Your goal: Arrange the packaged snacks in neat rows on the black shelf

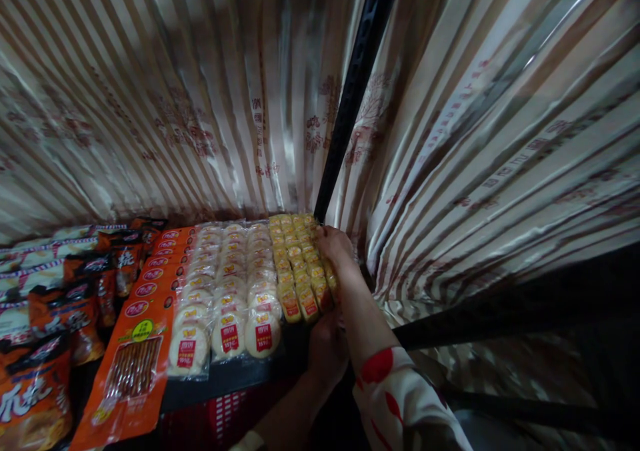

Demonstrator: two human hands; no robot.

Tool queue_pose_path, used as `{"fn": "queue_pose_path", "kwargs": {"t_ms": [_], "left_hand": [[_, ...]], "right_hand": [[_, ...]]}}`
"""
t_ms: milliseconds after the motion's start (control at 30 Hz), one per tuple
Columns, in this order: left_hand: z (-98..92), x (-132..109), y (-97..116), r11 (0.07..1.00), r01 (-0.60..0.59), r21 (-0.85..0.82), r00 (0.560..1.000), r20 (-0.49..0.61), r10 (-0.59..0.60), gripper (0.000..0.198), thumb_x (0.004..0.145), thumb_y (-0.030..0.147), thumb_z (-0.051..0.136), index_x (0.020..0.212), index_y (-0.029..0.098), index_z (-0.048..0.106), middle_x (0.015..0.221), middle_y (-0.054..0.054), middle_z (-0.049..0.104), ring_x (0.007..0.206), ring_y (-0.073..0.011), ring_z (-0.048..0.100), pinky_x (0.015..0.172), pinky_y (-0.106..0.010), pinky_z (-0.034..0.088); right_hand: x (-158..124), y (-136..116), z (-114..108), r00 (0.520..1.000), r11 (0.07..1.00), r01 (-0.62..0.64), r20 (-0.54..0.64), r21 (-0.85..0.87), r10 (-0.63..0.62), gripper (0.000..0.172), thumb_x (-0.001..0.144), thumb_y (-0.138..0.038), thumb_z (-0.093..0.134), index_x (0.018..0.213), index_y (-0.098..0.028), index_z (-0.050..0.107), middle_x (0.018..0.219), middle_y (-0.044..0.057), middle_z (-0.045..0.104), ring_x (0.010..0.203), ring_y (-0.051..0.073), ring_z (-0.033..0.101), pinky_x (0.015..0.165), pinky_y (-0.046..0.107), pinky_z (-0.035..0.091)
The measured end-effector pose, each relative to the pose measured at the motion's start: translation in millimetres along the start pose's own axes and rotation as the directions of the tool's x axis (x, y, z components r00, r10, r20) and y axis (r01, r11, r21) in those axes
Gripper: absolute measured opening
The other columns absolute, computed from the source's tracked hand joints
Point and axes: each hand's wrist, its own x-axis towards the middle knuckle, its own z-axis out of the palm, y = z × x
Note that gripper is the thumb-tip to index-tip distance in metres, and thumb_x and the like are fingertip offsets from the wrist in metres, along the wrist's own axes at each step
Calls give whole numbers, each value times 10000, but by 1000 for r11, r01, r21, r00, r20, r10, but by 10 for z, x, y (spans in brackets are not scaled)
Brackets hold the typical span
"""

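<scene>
Small yellow snack packets [296,264] stand in tight rows on a dark shelf, beside the black corner post. My right hand [334,246] reaches to the far right end of these rows, its fingers bent over the packets there. Lower down, my left hand [327,344] is at the front end of the rightmost row, close under my right forearm. Shadow and that forearm hide most of the left fingers. To the left of the yellow rows are clear-wrapped round white rice crackers [230,334] with red labels, lined up in several columns.
Orange flat snack packs [143,344] overlap in a row further left, next to orange and black bags [37,391]. A black perforated post [353,91] rises at the shelf corner. Striped plastic sheeting [225,104] hangs behind and to the right. Below the shelf shows a red basket [227,411].
</scene>
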Motion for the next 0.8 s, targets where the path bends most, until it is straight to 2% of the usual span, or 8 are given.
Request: {"fn": "queue_pose_path", "kwargs": {"t_ms": [167, 400, 533, 633, 733, 800], "left_hand": [[16, -21, -77, 1000, -9, 15, 1000, -13, 9, 392, 919, 286, 321, 1219, 181, 550, 975, -85, 672, 865, -191, 607, 832, -309, 464], [19, -25, -103, 999, 20, 38, 1000, 2, -20, 381, 904, 268, 321, 1159, 180, 589, 1005, -83, 671, 909, -202, 605, 857, -326, 460], [13, -38, -115, 998, 9, 65, 1000, 3, -9, 335, 879, 263, 369, 1099, 191, 611, 987, -71, 674, 920, -202, 602, 883, -326, 450], [15, -51, -142, 997, -12, 74, 1000, 3, 11, 301, 849, 233, 403, 1035, 173, 632, 962, -83, 671, 912, -206, 601, 872, -331, 456], [22, -66, -125, 1000, 25, 7, 999, 23, -25, 224, 818, 233, 471, 920, 172, 662, 942, -79, 674, 922, -217, 596, 894, -354, 447], [20, -84, -75, 995, 63, -71, 998, 21, -61, 217, 811, 253, 507, 927, 155, 663, 962, -91, 677, 942, -227, 596, 918, -367, 435]], "right_hand": [[-13, 56, -12, 996, 995, -67, -50, 77, 71, 474, 917, -448, 301, 1062, -184, 668, 1033, 133, 684, 1003, 256, 622, 822, 323, 447], [-200, 101, -58, 964, 976, -65, -239, 208, 115, 449, 912, -396, 288, 1055, -187, 658, 980, 109, 695, 949, 236, 622, 800, 297, 431], [-474, 123, -95, 934, 931, 42, -344, 362, 92, 447, 890, -376, 308, 1137, -163, 614, 1046, 97, 677, 978, 218, 606, 849, 297, 427], [-734, 176, -53, 914, 880, 129, -398, 458, 73, 448, 869, -383, 335, 1120, -147, 620, 1087, 102, 665, 1010, 213, 600, 903, 311, 425], [-1026, 253, 41, 908, 834, 166, -412, 526, 79, 453, 859, -408, 352, 1106, -144, 625, 1068, 104, 672, 1000, 211, 610, 909, 322, 440], [-1236, 305, 113, 894, 805, 212, -442, 555, 69, 451, 856, -411, 365, 1105, -139, 624, 1075, 112, 668, 1004, 208, 610, 923, 321, 438]]}}
